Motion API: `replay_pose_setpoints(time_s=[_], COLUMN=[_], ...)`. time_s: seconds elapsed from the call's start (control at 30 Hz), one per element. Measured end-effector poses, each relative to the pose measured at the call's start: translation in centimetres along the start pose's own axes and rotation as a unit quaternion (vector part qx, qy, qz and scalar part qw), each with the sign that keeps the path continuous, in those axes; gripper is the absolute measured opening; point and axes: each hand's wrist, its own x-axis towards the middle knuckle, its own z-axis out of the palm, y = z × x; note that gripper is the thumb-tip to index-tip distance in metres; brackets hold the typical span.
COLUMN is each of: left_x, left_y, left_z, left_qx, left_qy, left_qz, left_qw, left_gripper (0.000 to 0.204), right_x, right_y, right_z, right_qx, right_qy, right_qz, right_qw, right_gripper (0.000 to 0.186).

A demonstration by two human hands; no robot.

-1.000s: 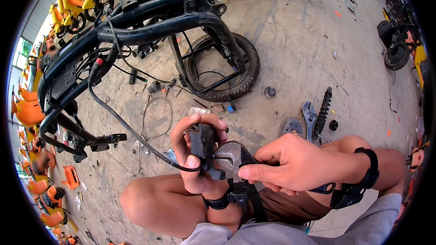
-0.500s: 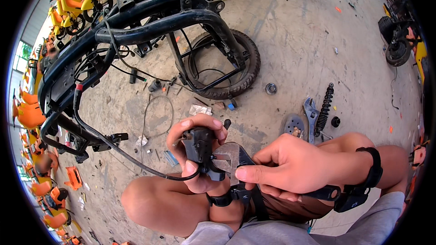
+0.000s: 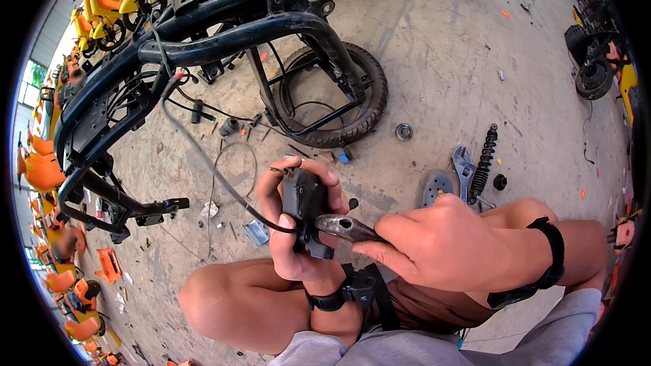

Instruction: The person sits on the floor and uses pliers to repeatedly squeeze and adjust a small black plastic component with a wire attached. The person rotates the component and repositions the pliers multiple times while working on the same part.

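My left hand point(image 3: 298, 257) holds up a black blocky part point(image 3: 300, 194) that looks like a brake caliper, with the fingers wrapped behind it and the thumb at its lower left. A black hose point(image 3: 215, 171) runs from the part up to the frame. In my right hand point(image 3: 441, 247) is an adjustable wrench point(image 3: 346, 227), turned edge-on. Its head meets the right side of the black part; whether the jaws grip anything there is hidden. The closed right fingers cover the handle.
A black vehicle frame point(image 3: 196, 53) stands at upper left, near a tyred wheel point(image 3: 376, 105). To the right lie another adjustable wrench point(image 3: 464, 168), a shock absorber point(image 3: 483, 163) and a grey clog point(image 3: 432, 186). Orange and yellow bikes point(image 3: 46, 169) line the left side.
The wrench has turned from face-on to edge-on at the black part. My left hand has tilted the part slightly, and the hose has swung to the right, away from the frame's lower end.
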Motion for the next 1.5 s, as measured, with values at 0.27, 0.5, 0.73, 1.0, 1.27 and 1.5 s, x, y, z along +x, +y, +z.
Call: replay_pose_setpoints(time_s=[0.27,0.5,0.73,1.0,1.27,1.5], left_x=[0.2,0.1,0.1,-0.4,-0.3,-0.5], left_y=[0.3,1.5,1.5,1.1,1.1,1.1], left_z=[0.2,0.8,-0.4,-0.1,0.1,-0.3], left_qx=[-0.033,-0.095,-0.064,-0.037,-0.001,0.02], left_qy=[-0.01,0.004,-0.022,-0.035,-0.051,-0.057], left_qz=[-0.112,-0.2,-0.042,0.029,0.05,0.076], left_qw=[0.993,0.975,0.997,0.998,0.997,0.995], left_gripper=[0.062,0.068,0.068,0.067,0.064,0.062], right_x=[-0.4,-0.8,-0.9,0.9,1.1,1.3], right_y=[0.4,0.0,0.4,-0.7,-0.7,-0.9], right_z=[-0.7,-1.2,-1.9,-2.7,-2.6,-2.6], right_qx=[-0.234,-0.303,0.159,0.468,0.531,0.568], right_qy=[-0.001,0.024,-0.034,-0.22,-0.239,-0.266], right_qz=[-0.102,-0.134,0.084,0.358,0.372,0.376], right_qw=[0.967,0.943,0.983,0.778,0.723,0.681], right_gripper=[0.021,0.024,0.042,0.054,0.051,0.048])
